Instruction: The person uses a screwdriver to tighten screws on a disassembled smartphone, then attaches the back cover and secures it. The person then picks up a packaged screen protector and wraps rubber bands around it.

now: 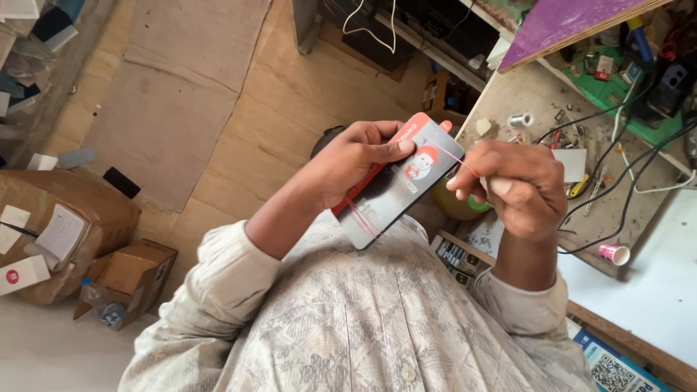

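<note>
My left hand (353,161) grips a flat rectangular package (406,181), dark grey with a red end and a red round picture on its face. It is held tilted, above my lap. A thin red elastic band (465,167) runs from the package's upper edge to my right hand (519,185). The thumb and fingers of that hand pinch the band and hold it taut just right of the package. More of the red band lies across the package's lower part (361,216).
A cluttered workbench (537,101) on the right carries a solder spool (520,119), black cables (624,174), tools and a small pink cup (614,253). Cardboard boxes (131,279) and a plastic bottle sit on the wooden floor at left. My patterned shirt fills the bottom.
</note>
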Tool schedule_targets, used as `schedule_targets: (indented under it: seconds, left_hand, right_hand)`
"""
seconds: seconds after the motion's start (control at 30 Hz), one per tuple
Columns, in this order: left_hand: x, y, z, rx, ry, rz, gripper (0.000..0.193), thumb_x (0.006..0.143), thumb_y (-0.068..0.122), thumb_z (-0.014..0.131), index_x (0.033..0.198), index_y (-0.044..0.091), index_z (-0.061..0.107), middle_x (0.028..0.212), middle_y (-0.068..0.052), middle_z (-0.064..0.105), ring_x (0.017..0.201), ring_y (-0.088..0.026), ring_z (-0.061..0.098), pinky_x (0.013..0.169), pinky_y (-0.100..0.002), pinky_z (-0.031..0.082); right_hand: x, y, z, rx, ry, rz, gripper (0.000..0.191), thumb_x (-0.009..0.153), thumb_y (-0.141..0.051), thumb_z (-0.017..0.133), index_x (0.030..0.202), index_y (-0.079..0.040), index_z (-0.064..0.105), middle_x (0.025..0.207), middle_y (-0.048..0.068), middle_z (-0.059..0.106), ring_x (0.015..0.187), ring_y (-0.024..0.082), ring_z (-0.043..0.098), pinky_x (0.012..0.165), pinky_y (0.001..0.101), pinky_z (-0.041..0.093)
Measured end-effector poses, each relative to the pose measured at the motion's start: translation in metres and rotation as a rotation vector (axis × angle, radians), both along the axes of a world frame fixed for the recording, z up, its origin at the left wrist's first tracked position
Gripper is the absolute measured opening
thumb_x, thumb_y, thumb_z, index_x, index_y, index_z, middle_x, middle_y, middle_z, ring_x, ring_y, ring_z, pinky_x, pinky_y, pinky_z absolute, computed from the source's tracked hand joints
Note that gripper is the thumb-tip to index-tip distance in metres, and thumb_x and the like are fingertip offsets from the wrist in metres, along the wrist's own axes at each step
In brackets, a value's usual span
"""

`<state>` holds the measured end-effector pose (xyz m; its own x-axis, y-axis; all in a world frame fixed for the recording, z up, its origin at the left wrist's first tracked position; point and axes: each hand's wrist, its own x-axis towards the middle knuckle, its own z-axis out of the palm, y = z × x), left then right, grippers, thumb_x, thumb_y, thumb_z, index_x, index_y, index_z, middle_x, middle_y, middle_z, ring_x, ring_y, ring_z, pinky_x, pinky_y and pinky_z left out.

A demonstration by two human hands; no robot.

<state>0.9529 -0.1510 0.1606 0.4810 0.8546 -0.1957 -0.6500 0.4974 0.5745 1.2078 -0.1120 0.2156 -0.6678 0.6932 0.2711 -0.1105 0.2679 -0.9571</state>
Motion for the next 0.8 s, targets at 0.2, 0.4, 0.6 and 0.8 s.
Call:
schedule_targets:
  seconds: [0.2, 0.4, 0.6, 0.8]
  left_hand:
    - [0.031, 0.006, 0.006, -0.104, -0.155, 0.072, 0.036, 0.103, 0.012, 0.061, 0.134, -0.007, 0.060, 0.109, -0.010, 0.074, 0.089, -0.012, 0.073, 0.081, -0.028, 0.062]
    - [0.065, -0.003, 0.042, 0.085, -0.043, 0.271, 0.028, 0.107, 0.012, 0.063, 0.127, -0.007, 0.062, 0.109, -0.009, 0.074, 0.093, -0.011, 0.072, 0.084, -0.027, 0.060]
    - [0.099, -0.017, 0.071, 0.466, 0.865, 0.600, 0.023, 0.107, 0.013, 0.068, 0.124, -0.001, 0.064, 0.089, -0.009, 0.071, 0.073, -0.012, 0.066, 0.069, -0.030, 0.056]
    - [0.093, -0.013, 0.068, 1.085, 1.344, 0.430, 0.033, 0.097, 0.008, 0.065, 0.129, 0.003, 0.059, 0.095, -0.011, 0.072, 0.076, -0.026, 0.073, 0.063, -0.036, 0.057]
  right_hand:
    - [0.022, -0.002, -0.026, -0.238, 0.570, 0.070, 0.029, 0.095, 0.007, 0.051, 0.115, 0.013, 0.071, 0.101, 0.031, 0.069, 0.068, 0.031, 0.070, 0.048, 0.0283, 0.056]
    - [0.034, -0.042, -0.032, -0.374, 1.004, -0.220, 0.042, 0.094, -0.021, 0.065, 0.132, -0.007, 0.059, 0.124, 0.012, 0.070, 0.114, 0.026, 0.068, 0.094, 0.0410, 0.056]
    - [0.050, -0.042, -0.019, -0.856, 0.981, -0.334, 0.070, 0.097, -0.057, 0.065, 0.147, -0.010, 0.051, 0.133, 0.006, 0.069, 0.128, 0.017, 0.057, 0.109, 0.0342, 0.042]
    - [0.056, 0.009, -0.018, -0.506, 0.223, -0.191, 0.071, 0.084, -0.060, 0.080, 0.127, -0.005, 0.068, 0.126, 0.005, 0.072, 0.121, 0.023, 0.063, 0.104, 0.0457, 0.053]
